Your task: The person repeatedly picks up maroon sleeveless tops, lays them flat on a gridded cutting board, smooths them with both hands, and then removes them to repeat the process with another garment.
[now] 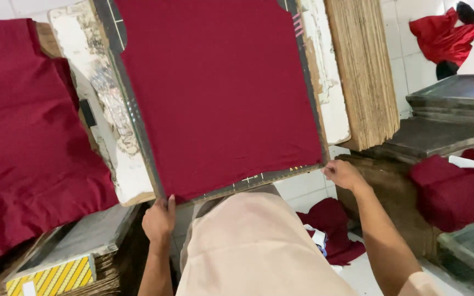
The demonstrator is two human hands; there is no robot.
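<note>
A dark red cloth (220,93) lies stretched flat over a dark-edged board (138,131) with small ruler marks along its rim. My left hand (159,218) grips the board's near left corner. At the near right corner, my right hand (342,174) pinches the cloth's edge against the board. The board rests on a worn white-crusted table (105,109). My beige-clothed lap fills the bottom centre.
A heap of dark red cloth (23,137) lies at the left. A tall stack of brown boards (363,71) stands at the right, with grey frames (456,104) and more red cloth (456,192) beyond. A yellow striped box (50,277) sits bottom left. Red cloth (330,219) lies on the tiled floor.
</note>
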